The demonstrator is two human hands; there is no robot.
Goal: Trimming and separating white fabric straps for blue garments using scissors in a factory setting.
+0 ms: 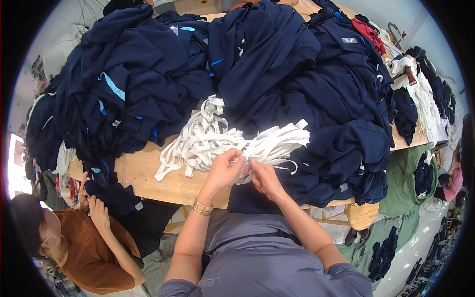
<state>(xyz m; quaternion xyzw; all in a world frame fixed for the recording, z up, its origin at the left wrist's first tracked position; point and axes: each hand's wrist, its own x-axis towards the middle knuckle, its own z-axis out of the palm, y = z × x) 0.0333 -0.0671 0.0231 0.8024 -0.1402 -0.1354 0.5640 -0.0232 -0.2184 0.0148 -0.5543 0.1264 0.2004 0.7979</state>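
Observation:
A tangled bundle of flat white fabric strips point(210, 136) lies across the table in front of me, its ends fanned to the right. My left hand point(226, 171) is closed at the middle of the bundle, thumb and fingers pinching the strips where they gather. Close beside it, my right hand point(266, 180) is closed too, its fingertips pressed together at the same gathered spot. Something small and dark shows at those fingertips, too small to name. One loose strip curls out past my right hand.
Large heaps of navy garments point(267, 49) cover the back and right of the wooden table point(148, 171). A co-worker in a brown top point(94, 247) handles dark cloth at the left. A wooden stool point(363, 215) and green cloth point(403, 183) are at the right.

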